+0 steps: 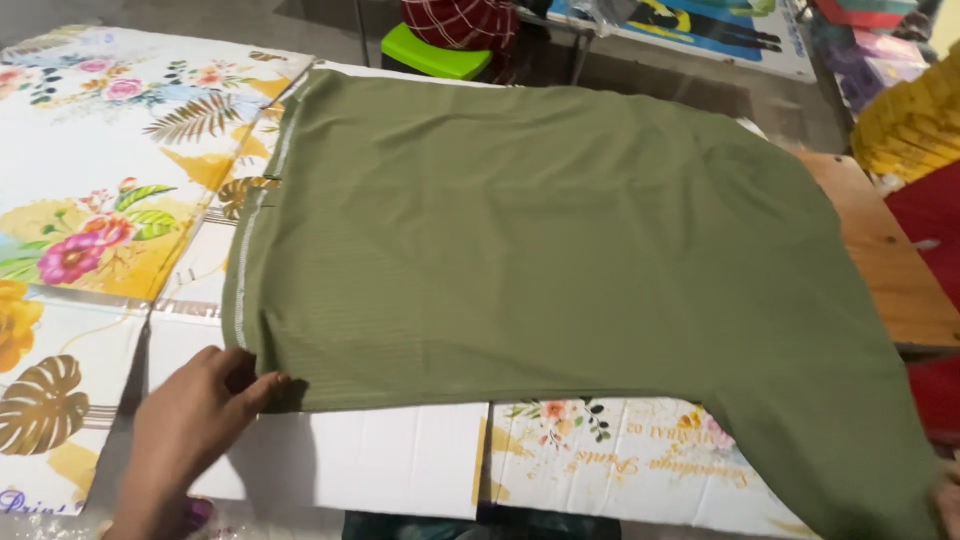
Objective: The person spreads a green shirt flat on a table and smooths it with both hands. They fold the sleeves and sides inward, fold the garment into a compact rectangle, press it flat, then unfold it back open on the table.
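The left hand (pixel 200 415) pinches the near left corner of the olive-green fabric (pixel 540 250) spread over the floral-printed table (pixel 90 200); the right hand is hidden.

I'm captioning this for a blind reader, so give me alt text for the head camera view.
A left hand pinches the near corner of an olive green cloth spread flat over a floral-printed table cover. A wooden board lies under the cloth's right side, and a green stool stands beyond the table.
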